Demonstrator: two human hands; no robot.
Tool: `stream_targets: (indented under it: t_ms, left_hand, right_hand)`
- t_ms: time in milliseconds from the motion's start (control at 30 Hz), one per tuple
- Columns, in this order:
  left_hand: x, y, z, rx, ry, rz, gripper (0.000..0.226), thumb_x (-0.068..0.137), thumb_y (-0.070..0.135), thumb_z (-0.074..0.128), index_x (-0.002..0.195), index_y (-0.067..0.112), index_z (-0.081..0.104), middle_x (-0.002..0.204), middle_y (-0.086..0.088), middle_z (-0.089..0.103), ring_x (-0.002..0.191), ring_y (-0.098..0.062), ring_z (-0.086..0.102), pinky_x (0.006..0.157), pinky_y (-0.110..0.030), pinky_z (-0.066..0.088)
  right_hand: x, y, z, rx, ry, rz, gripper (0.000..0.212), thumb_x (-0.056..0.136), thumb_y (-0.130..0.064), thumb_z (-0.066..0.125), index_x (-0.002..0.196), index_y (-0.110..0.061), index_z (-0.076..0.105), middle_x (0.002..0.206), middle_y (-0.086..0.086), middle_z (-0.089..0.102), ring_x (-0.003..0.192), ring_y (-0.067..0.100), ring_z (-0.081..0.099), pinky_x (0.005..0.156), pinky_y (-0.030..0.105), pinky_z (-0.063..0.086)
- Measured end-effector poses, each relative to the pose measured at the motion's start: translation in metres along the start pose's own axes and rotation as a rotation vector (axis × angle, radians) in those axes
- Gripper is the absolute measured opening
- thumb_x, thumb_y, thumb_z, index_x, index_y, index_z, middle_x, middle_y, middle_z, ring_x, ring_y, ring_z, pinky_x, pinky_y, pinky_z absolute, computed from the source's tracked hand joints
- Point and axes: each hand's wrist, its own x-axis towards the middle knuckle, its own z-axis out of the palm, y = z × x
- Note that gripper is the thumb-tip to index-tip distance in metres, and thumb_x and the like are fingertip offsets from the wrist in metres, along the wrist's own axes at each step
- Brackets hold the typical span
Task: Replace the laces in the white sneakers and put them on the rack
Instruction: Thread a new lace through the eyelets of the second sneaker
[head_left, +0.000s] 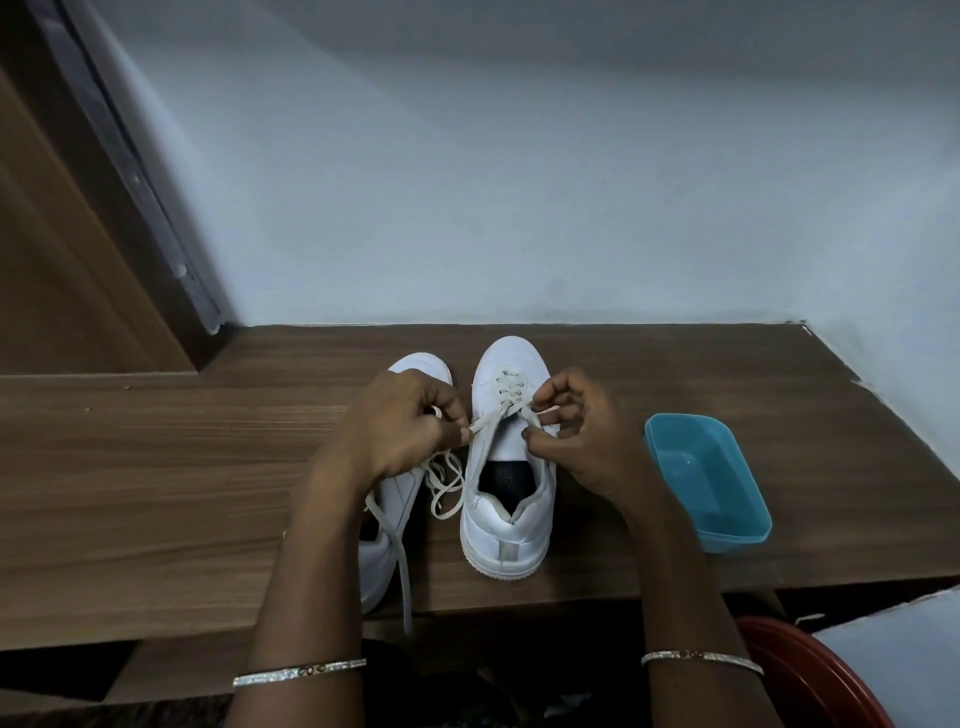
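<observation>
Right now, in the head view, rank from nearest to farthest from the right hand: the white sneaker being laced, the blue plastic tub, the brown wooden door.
1. White sneaker being laced, under the right hand, which pinches its lace.
2. Blue plastic tub, just to its right.
3. Brown wooden door, far left.

- Wooden tabletop (156, 493): brown and straight-grained, it is lying across the view, with its far edge butting the wall.
- Wall (519, 182): pale blue-grey and plain, it is rising behind the tabletop and turning a corner at the tabletop's far right end.
- Wooden panel (52, 260): brown, it is standing at the tabletop's far left. A dark glossy strip (140, 182) is running along its wall-side edge.
- Red rounded rim (810, 680): it is showing below the tabletop's near right corner, beside a white surface (909, 654).
- Light: dim and even, it is falling softly across the tabletop.
</observation>
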Motion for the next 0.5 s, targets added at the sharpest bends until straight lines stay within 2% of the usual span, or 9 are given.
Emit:
stream_targets:
  t_ms: [100, 233, 300, 367, 433, 500]
  left_hand:
    - [-0.002, 0.003, -0.003, -0.043, -0.029, -0.037, 0.019, 0.077, 0.012, 0.065, 0.06, 0.02, 0.07, 0.055, 0.013, 0.061, 0.051, 0.001, 0.051, 0.053, -0.019, 0.035]
    - [-0.002, 0.004, 0.004, -0.052, -0.061, -0.062, 0.019, 0.068, 0.033, 0.057, 0.057, 0.02, 0.067, 0.055, 0.003, 0.06, 0.053, -0.009, 0.052, 0.058, -0.028, 0.043]
    - [0.0, 0.004, 0.009, -0.008, -0.019, -0.043, 0.02, 0.076, 0.036, 0.064, 0.061, 0.024, 0.069, 0.056, 0.007, 0.062, 0.057, -0.01, 0.057, 0.058, -0.025, 0.044]
    - [0.003, 0.005, 0.012, 0.026, 0.007, -0.02, 0.019, 0.082, 0.04, 0.072, 0.07, 0.025, 0.072, 0.064, 0.009, 0.067, 0.063, -0.004, 0.061, 0.059, -0.02, 0.044]
    - [0.006, 0.004, 0.016, 0.023, -0.017, 0.004, 0.018, 0.08, 0.042, 0.077, 0.075, 0.026, 0.072, 0.069, 0.012, 0.068, 0.066, 0.003, 0.061, 0.058, -0.01, 0.041]
    - [0.008, 0.003, 0.019, 0.009, -0.046, 0.021, 0.017, 0.077, 0.04, 0.08, 0.077, 0.026, 0.072, 0.067, 0.014, 0.066, 0.064, 0.005, 0.06, 0.056, -0.008, 0.038]
  right_hand:
    - [0.0, 0.0, 0.0, -0.012, -0.002, -0.009, 0.034, 0.069, -0.014, 0.082, 0.093, -0.029, 0.063, 0.096, -0.01, 0.07, 0.088, 0.01, 0.069, 0.077, 0.04, 0.06]
    - [0.0, 0.001, 0.0, -0.017, -0.026, -0.035, 0.032, 0.073, -0.013, 0.081, 0.098, -0.027, 0.066, 0.093, -0.012, 0.069, 0.088, 0.009, 0.067, 0.072, 0.03, 0.057]
    - [0.001, 0.002, 0.0, -0.027, -0.036, -0.041, 0.032, 0.074, -0.017, 0.083, 0.099, -0.029, 0.067, 0.092, -0.015, 0.068, 0.088, 0.006, 0.066, 0.069, 0.022, 0.053]
    - [0.001, 0.001, 0.001, -0.03, -0.032, -0.044, 0.031, 0.074, -0.022, 0.085, 0.098, -0.03, 0.067, 0.091, -0.018, 0.068, 0.088, 0.003, 0.065, 0.068, 0.018, 0.05]
    - [0.001, 0.001, 0.002, -0.039, -0.024, -0.049, 0.032, 0.073, -0.026, 0.086, 0.098, -0.031, 0.067, 0.092, -0.019, 0.068, 0.088, 0.002, 0.065, 0.068, 0.018, 0.049]
    - [0.001, 0.0, 0.002, -0.048, -0.021, -0.051, 0.034, 0.072, -0.029, 0.088, 0.098, -0.032, 0.066, 0.095, -0.021, 0.068, 0.09, 0.003, 0.065, 0.069, 0.022, 0.051]
